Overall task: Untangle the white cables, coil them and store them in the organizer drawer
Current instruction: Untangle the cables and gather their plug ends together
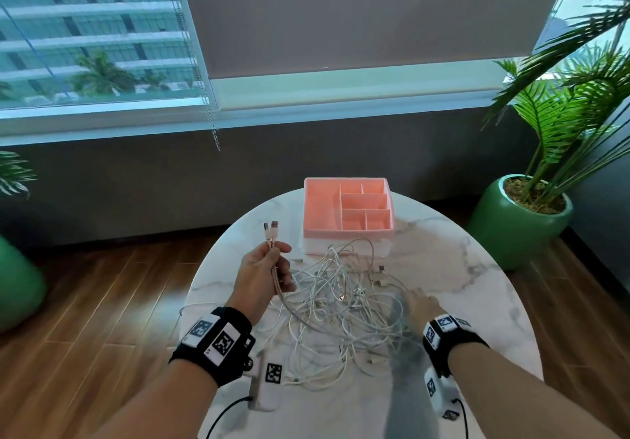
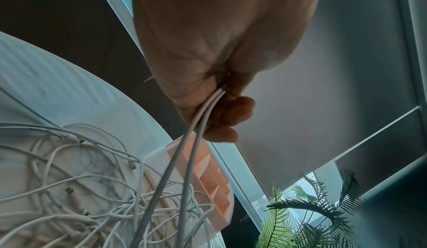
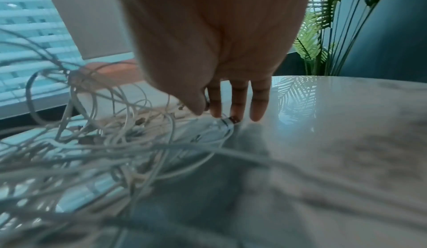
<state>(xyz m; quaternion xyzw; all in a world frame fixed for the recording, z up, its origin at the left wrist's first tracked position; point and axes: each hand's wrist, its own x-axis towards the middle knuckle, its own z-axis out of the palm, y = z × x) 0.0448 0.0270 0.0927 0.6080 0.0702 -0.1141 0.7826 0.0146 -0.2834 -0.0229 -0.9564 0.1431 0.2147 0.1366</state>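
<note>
A tangle of white cables (image 1: 341, 305) lies on the round marble table (image 1: 470, 268) in front of the organizer (image 1: 347, 210), a pink compartment tray on a white drawer (image 1: 344, 249) that looks closed. My left hand (image 1: 278, 257) is raised at the tangle's left edge and grips two cable strands (image 2: 196, 138), their USB plugs (image 1: 271, 227) sticking up above the fist (image 2: 221, 109). My right hand (image 1: 417, 298) is low at the tangle's right edge. Its straight fingers (image 3: 238, 104) point down at the table and touch a cable plug (image 3: 228, 121).
A palm in a green pot (image 1: 521, 220) stands on the floor right of the table, and another green pot (image 1: 17, 285) stands at the left. Bare marble shows right of the cables. Wall and window lie behind the organizer.
</note>
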